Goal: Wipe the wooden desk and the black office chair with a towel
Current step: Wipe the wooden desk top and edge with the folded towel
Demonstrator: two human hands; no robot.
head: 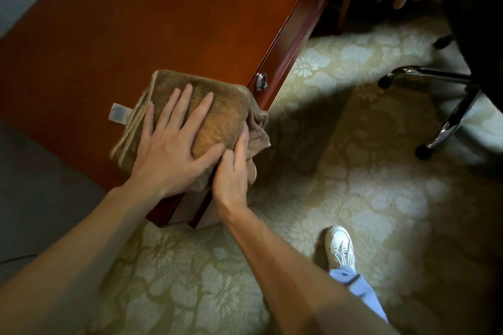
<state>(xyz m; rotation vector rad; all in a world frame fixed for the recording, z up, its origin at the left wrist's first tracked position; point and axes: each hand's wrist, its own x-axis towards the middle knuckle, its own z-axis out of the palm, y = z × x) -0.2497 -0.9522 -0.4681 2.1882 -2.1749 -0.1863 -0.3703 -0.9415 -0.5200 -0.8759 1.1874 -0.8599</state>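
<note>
A folded brown towel (226,106) with a white label lies on the near corner of the reddish wooden desk (152,21). My left hand (174,141) presses flat on top of the towel, fingers spread and straight. My right hand (234,168) grips the towel's loose edge where it hangs over the desk's front edge, fingers curled round the cloth. The black office chair (473,18) stands at the far right, its chrome base legs and castors showing on the carpet.
A metal ring pull (261,81) sits on the desk's drawer front just beyond the towel. Patterned beige carpet (340,171) covers the floor. My white shoe (340,247) is planted at the lower right. Grey wall and floor lie to the left.
</note>
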